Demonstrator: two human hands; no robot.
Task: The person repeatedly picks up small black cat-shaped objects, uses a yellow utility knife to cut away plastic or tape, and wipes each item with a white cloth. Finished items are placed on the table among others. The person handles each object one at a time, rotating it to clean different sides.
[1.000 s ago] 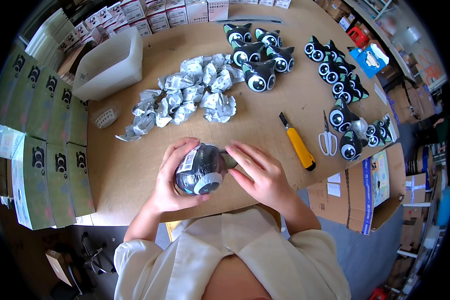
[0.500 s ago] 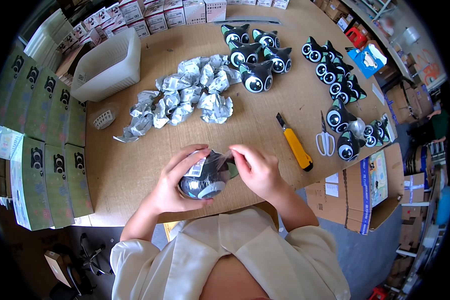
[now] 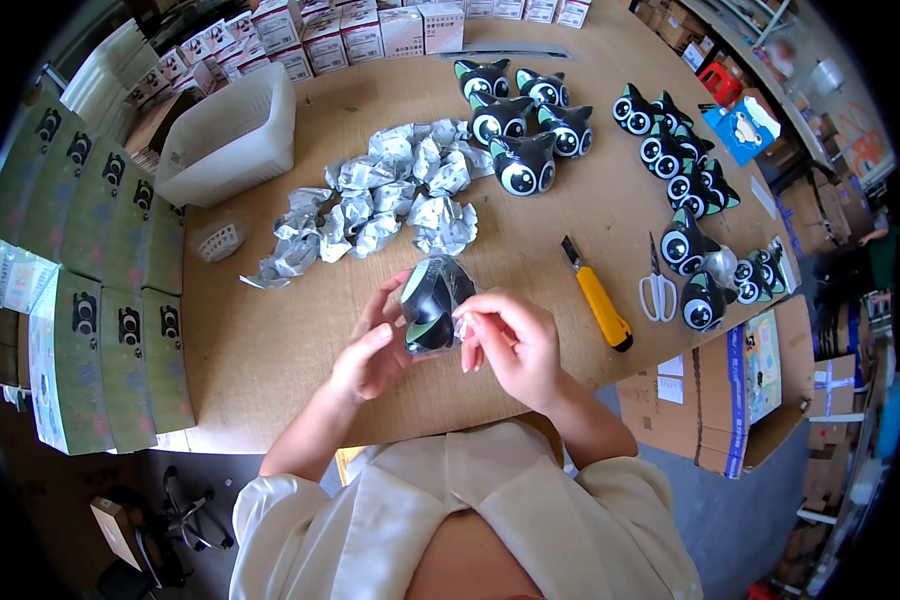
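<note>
Over the near middle of the table, a black cat-head figure in clear, shiny plastic film is supported along its left side by my left hand. Green ear insides show through the film, and the big-eyed face is turned out of sight. My right hand pinches the film at the figure's right edge between thumb and fingertips. Crumpled grey paper lies just beyond my hands. Right of them rest a yellow box cutter, blade pointing away, and white-handled scissors.
Several cat heads stand at the far middle, others along the right. Green boxes are stacked at left, near a white plastic basket. Small white boxes line the back. An open carton stands beyond the right edge.
The wrapped cat head has turned in my left hand; its white label no longer shows and a green ear faces me. My left fingers have loosened around it; my right hand still pinches at its edge.
</note>
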